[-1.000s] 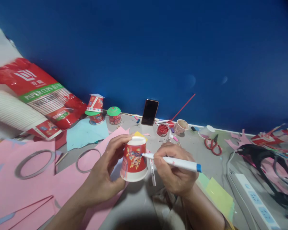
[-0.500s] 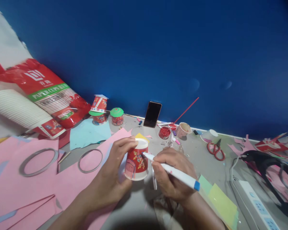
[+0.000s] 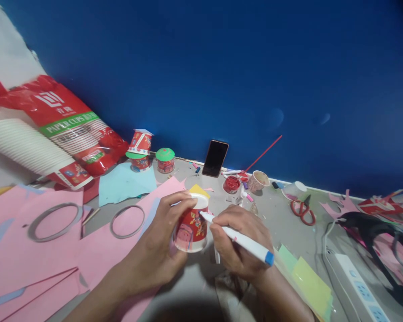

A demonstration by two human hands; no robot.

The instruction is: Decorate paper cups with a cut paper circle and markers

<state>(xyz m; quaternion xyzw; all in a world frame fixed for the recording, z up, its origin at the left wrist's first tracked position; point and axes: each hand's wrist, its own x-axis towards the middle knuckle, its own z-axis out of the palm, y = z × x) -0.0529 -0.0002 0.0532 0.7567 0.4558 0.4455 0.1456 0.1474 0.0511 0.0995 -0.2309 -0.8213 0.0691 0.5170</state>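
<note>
My left hand (image 3: 161, 232) is wrapped round the left side of a red paper cup (image 3: 192, 228), which it holds upside down with the white base up and the rim down. Printed figures and a pink drawn patch show on the cup's side. In my right hand (image 3: 242, 241) is a white marker (image 3: 248, 244) with a blue end, gripped like a pen. Its tip points left and meets, or nearly meets, the cup's printed side. A yellow paper piece (image 3: 200, 190) lies behind the cup.
Pink paper sheets (image 3: 100, 255) and grey tape rings (image 3: 55, 222) lie left. Behind stand decorated cups (image 3: 141, 143), a bag of paper cups (image 3: 67, 120) and a phone (image 3: 215, 158). Right are red-handled scissors (image 3: 302, 212), yellow paper (image 3: 310, 286) and a power strip (image 3: 359, 286).
The cup's top has tipped slightly toward the right. My right hand and the marker have shifted a little left, the tip staying by the cup's side. The view has moved slightly.
</note>
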